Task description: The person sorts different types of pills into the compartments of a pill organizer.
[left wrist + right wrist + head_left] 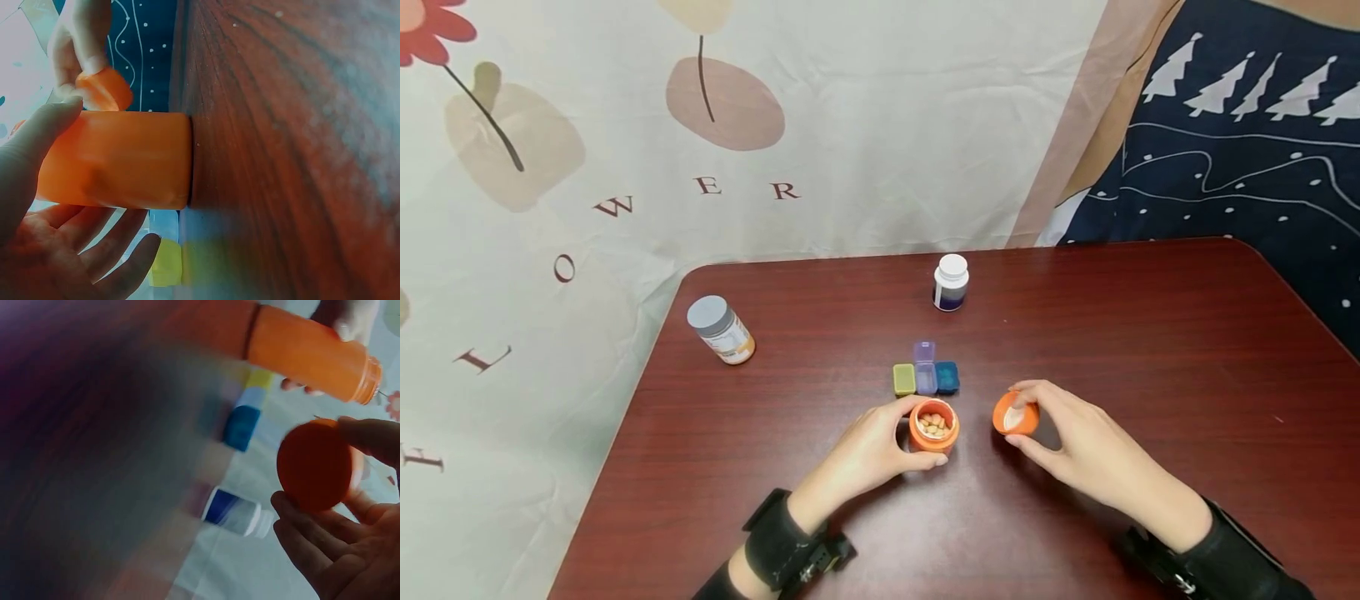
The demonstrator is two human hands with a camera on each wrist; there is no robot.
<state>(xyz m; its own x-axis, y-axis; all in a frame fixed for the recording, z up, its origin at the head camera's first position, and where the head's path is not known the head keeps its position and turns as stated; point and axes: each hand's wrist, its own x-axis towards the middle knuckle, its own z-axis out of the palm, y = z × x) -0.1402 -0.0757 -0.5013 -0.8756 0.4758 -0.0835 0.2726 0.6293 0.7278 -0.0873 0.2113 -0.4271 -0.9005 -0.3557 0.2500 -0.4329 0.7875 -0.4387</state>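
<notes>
Just in front of the pill organizer (pixel 927 377): an open orange pill bottle (pixel 934 427) in one hand, its orange cap (pixel 1015 415) in the other.

Near the table's (pixel 1150 333) front edge, the left hand (pixel 868 454) has its grip curled round the bottle, which stands upright with tablets showing inside. The right hand (pixel 1078 442) pinches the cap, tilted with its white liner up, just right of the bottle and clear of it. The organizer's middle lid stands open. Behind it waits a white-capped bottle (pixel 951 282); well left of it, a grey-capped bottle (pixel 722 330). My read: keep that left hold low and firm so the bottle can't tip, and keep the cap clear of the bottle's mouth.
</notes>
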